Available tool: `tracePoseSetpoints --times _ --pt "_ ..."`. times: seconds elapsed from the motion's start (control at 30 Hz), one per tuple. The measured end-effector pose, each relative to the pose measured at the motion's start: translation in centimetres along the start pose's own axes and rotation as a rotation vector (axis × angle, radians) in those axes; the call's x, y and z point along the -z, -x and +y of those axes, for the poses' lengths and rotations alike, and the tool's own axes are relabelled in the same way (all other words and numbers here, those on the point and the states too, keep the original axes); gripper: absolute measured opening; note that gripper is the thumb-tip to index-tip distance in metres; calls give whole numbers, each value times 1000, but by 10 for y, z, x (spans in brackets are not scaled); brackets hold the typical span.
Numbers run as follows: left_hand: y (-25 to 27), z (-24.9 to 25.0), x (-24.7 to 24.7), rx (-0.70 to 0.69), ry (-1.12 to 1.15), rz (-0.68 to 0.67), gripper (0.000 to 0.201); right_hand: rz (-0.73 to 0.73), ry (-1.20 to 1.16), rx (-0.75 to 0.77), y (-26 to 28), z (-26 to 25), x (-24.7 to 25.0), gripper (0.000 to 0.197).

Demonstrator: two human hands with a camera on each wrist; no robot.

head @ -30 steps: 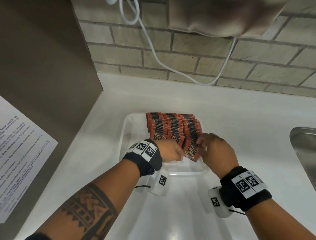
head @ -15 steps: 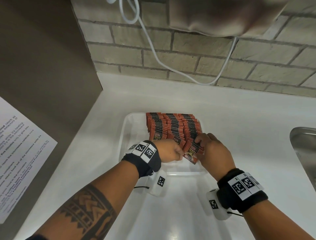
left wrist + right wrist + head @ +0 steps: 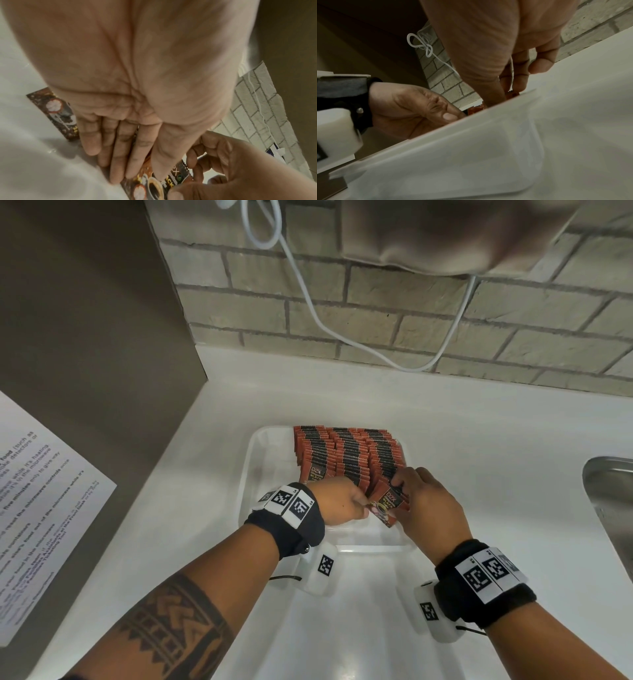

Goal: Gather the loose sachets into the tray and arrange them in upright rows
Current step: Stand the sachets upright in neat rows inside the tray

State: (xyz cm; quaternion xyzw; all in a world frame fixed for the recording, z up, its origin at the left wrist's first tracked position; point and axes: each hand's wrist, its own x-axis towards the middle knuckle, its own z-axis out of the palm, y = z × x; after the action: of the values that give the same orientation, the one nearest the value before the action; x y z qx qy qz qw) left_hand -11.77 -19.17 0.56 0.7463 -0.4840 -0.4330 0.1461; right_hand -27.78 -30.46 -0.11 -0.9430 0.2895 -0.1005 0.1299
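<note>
A translucent white tray [image 3: 252,474] sits on the white counter. Three tight rows of red-and-black sachets [image 3: 346,453] stand upright in its far right part. My left hand [image 3: 342,501] reaches into the tray at the near end of the rows. In the left wrist view its straight fingers [image 3: 120,148] lie flat against the front sachets. My right hand [image 3: 399,486] pinches the top of a tilted sachet [image 3: 388,505] at the front of the right row. The right wrist view shows its thumb and fingers [image 3: 518,81] closed on the red sachet edge [image 3: 510,94] behind the tray rim [image 3: 471,121].
A steel sink [image 3: 613,508] lies at the right edge. A brown panel with a printed sheet [image 3: 41,508] rises on the left. A white cable [image 3: 308,302] hangs on the brick wall behind. The tray's left side and near end hold no sachets.
My right hand has edged slightly toward the right row with the tilted sachet. My left hand stays at the front of the rows.
</note>
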Motion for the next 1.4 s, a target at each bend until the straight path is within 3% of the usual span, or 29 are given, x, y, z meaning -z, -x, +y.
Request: tracePoseSetpoints --times 0.57,0.77,1.03,1.4 --pt "4 3 0 4 -46 -30 30 13 21 14 2 3 -4 38" --pt "2 8 -4 -3 -193 -130 43 26 22 19 2 4 -6 36" --pt "-2 11 -16 -21 -382 -148 61 13 -1 10 2 4 -7 41" --pt "-3 21 -16 -9 -423 -139 65 53 -53 -1 3 9 -15 49"
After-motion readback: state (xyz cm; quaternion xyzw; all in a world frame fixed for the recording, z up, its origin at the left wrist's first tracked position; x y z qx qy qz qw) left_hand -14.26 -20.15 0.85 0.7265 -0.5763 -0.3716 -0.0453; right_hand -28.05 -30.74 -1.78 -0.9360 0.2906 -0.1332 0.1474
